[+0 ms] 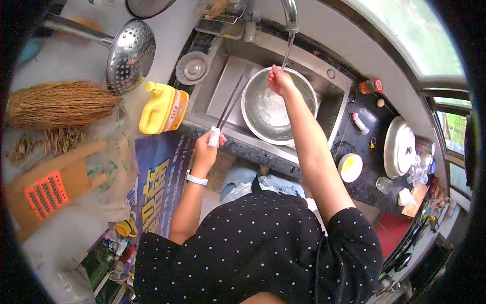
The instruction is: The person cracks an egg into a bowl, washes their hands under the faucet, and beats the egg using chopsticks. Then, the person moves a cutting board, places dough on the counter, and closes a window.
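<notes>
The person's dotted black top [253, 243] faces a sink [236, 71], left grip [208, 142] clasping chopsticks [229, 101], right grip [279, 81] curled, its hold unclear, above the metal bowl [254, 121] inside, whose white contents [275, 115] the running tap [290, 17] could splash out.

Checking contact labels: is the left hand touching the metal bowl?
Apart. The head view plainly shows a gap, with dark counter edge visible between the left hand and the metal bowl.

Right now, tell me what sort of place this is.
Most likely a home kitchen: there is a steel sink under a faucet, a metal bowl set in it, and a large perforated skimmer off to the left.
</notes>
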The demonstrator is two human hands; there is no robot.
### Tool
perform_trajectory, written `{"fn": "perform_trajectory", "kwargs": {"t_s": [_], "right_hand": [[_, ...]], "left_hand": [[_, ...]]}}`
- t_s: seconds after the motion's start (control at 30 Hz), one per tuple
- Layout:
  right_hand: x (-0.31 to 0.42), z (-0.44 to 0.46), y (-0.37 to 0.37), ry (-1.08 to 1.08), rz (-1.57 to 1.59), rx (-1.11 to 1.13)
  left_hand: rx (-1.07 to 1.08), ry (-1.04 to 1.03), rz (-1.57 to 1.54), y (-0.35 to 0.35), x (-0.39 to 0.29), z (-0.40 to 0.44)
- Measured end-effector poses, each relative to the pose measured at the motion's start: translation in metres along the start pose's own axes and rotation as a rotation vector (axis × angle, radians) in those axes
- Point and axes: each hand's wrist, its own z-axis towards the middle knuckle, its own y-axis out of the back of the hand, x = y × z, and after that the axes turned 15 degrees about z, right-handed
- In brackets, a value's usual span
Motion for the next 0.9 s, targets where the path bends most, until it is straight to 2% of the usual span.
{"fn": "perform_trajectory", "kwargs": {"t_s": [0.03,0.07,0.13,0.23,0.33,0.43,0.53,0.67,0.77,0.9], "right_hand": [[0.001,-0.007,-0.005,0.032,-0.024,-0.025],[0.002,-0.008,0.000,0.058,0.061,0.078],[0.004,-0.006,0.005,0.099,-0.058,0.009],[0.005,-0.018,0.012,0.120,-0.133,0.093],[0.005,-0.024,0.016,0.075,-0.299,0.041],[0.006,-0.041,-0.005,0.140,-0.536,-0.072],[-0.001,-0.022,-0.030,0.202,-0.288,-0.101],[0.002,-0.006,-0.076,0.137,0.253,0.067],[0.017,-0.007,-0.110,0.150,0.491,0.117],[0.029,-0.006,-0.123,0.153,0.526,0.171]], "left_hand": [[0.009,0.013,0.007,-0.001,0.003,0.002],[0.023,0.016,-0.017,-0.002,0.004,0.004],[0.053,0.014,-0.065,-0.005,0.005,0.011],[0.073,-0.033,-0.129,-0.008,0.013,0.021],[0.079,-0.047,-0.135,-0.007,0.008,0.025],[0.053,-0.007,-0.100,-0.005,0.005,0.027],[0.000,0.010,-0.157,-0.003,0.020,0.027],[-0.064,0.011,-0.062,0.006,0.016,0.022],[-0.106,0.042,-0.073,0.009,0.024,0.020],[-0.096,0.092,-0.119,0.020,0.029,0.011]]}}
